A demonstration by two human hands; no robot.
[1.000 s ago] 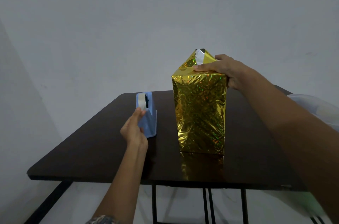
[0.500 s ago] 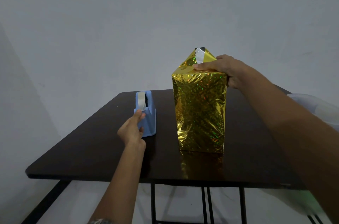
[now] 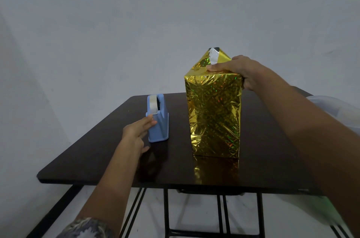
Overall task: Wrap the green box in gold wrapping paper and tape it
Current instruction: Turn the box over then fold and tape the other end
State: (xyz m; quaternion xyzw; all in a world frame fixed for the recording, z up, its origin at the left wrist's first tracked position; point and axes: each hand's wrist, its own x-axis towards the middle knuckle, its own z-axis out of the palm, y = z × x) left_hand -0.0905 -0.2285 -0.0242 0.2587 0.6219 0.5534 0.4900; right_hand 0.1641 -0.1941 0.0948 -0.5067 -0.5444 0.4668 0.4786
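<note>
The box stands upright on the dark table (image 3: 97, 158), fully covered in gold holographic wrapping paper (image 3: 213, 115); no green shows. At its top the paper rises to a folded peak with a silvery underside (image 3: 213, 55). My right hand (image 3: 239, 71) grips the top right edge, with fingers lying across the folded paper and the thumb down the right side. A blue tape dispenser (image 3: 158, 119) stands to the left of the box, with the tape end hanging at its front. My left hand (image 3: 139, 130) reaches to it, and its straight fingertips touch the dispenser's front just below the tape end.
A pale plastic container (image 3: 337, 109) sits at the right edge, partly behind my right arm. The table's front edge runs just below my forearms, with black metal legs (image 3: 165, 212) beneath. A plain wall stands behind.
My left hand has slid slightly lower on the dispenser's front. My right hand and the wrapped box have stayed in place.
</note>
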